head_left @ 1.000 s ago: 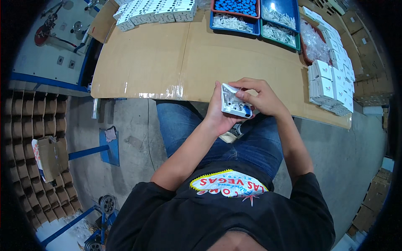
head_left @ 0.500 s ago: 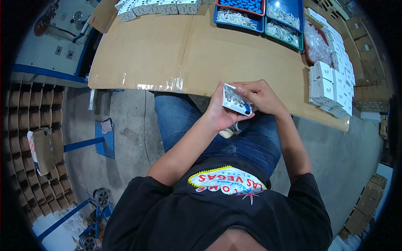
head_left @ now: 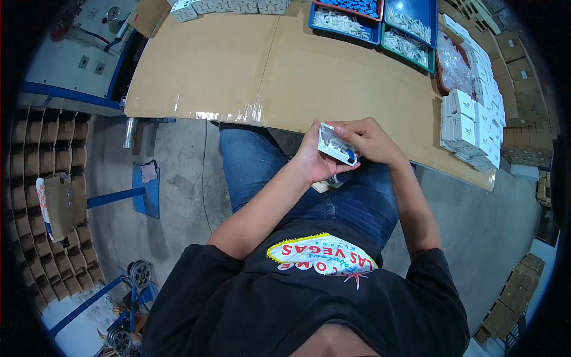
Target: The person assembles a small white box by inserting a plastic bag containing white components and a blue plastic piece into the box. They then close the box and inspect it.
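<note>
A small white open box (head_left: 334, 141) lies tilted in my left hand (head_left: 310, 160), above my lap and just off the table's near edge. My left fingers wrap round it from beneath and from the left side. Inside sit small white pieces and a dark blue piece (head_left: 351, 156) at the near right corner. My right hand (head_left: 375, 141) is closed at the box's right side, its thumb reaching over the upper rim. Its other fingertips are hidden behind the box, so whether they grip a separate small piece does not show.
A cardboard-covered table (head_left: 202, 71) spans the front. At its far right stand a blue tray (head_left: 342, 37) and a green tray (head_left: 429, 66) of white parts. Near them are clear plastic bags (head_left: 452, 65) and stacked white boxes (head_left: 461, 128). More white boxes (head_left: 244, 6) line the far edge.
The view has shifted slightly. My right thumb has moved a little up and left along the box's rim, and the dark blue piece inside now shows more. My left hand keeps its hold.
</note>
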`<state>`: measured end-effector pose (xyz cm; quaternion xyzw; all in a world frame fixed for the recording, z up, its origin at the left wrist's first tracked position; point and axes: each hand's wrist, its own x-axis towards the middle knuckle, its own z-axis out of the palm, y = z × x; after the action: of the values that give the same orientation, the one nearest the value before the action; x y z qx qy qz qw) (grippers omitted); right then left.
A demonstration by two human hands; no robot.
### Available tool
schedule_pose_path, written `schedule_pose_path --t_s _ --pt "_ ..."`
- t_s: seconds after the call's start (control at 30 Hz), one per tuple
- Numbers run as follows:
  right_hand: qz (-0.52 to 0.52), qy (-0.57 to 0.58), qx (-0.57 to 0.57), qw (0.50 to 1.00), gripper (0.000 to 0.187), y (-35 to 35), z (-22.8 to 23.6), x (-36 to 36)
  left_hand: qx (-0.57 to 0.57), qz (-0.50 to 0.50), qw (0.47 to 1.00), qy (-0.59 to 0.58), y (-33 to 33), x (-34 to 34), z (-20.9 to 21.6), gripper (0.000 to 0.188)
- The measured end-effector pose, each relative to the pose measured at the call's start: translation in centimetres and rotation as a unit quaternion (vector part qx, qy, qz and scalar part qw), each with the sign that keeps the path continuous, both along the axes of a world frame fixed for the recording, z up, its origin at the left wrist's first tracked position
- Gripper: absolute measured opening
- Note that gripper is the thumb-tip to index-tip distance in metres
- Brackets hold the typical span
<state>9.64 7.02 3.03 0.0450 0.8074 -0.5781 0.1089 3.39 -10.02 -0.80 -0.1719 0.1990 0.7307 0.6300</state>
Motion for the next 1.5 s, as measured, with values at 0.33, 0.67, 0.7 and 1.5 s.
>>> schedule_pose_path --t_s 0.33,0.67,0.7,1.5 --pt "-0.036 -0.053 -0.038 0.997 0.045 0.7 -0.4 1.2 -0.03 -0.009 0.999 -0.037 0.9 0.7 -0.6 0.076" --pt "-0.023 -0.07 -0.014 0.997 0.047 0.6 -0.7 1.1 -0.021 -0.001 1.0 -0.023 0.8 0.7 -1.5 0.066" --pt "-0.021 -0.063 -0.003 0.998 0.046 0.5 -0.8 1.1 -0.024 0.005 1.0 -0.018 0.8 0.7 -1.3 0.064" --pt "-0.028 0.067 -0.002 0.997 0.044 -2.2 -1.7 2.4 -0.072 0.018 0.996 0.058 0.2 0.6 -0.1 0.075"
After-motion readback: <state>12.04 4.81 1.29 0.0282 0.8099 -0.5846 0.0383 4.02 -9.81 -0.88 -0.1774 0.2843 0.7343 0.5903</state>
